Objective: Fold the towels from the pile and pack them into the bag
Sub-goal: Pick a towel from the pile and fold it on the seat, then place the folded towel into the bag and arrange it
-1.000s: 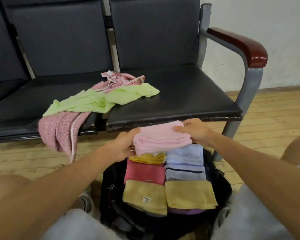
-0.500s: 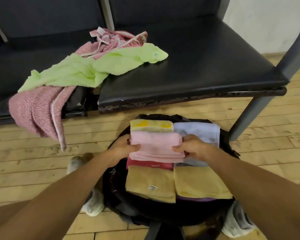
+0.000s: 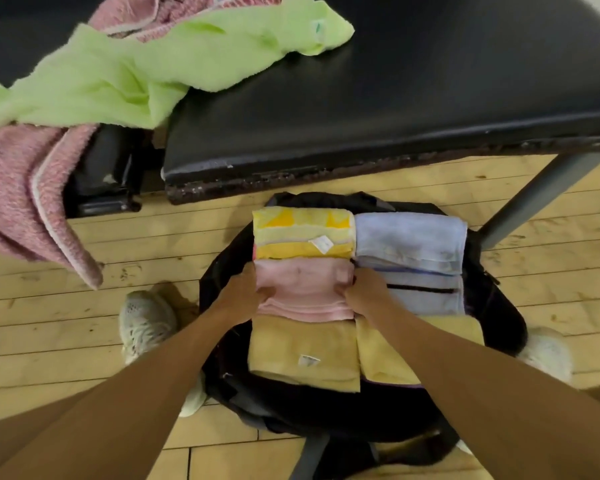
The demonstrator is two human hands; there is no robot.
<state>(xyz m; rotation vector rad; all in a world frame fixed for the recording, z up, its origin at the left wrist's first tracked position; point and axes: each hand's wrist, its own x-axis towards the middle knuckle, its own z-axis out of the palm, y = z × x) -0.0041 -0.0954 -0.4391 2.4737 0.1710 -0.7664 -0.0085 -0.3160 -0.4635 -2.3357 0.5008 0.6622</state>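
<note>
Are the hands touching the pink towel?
Touching. The head view shows the left hand and right hand gripping opposite ends of the pink towel, with no gap.

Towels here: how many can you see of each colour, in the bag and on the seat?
Yellow or tan towels, folded in the bag: 3
Pale blue towels, folded: 2
Pink towel, held by both hands: 1
Green towel, loose on the seat: 1
Mottled rose towel, loose: 1
Total: 8 showing

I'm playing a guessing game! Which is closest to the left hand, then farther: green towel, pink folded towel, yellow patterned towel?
1. Pink folded towel: gripped by the left hand.
2. Yellow patterned towel: just behind, in the bag.
3. Green towel: far back, on the seat.
</note>
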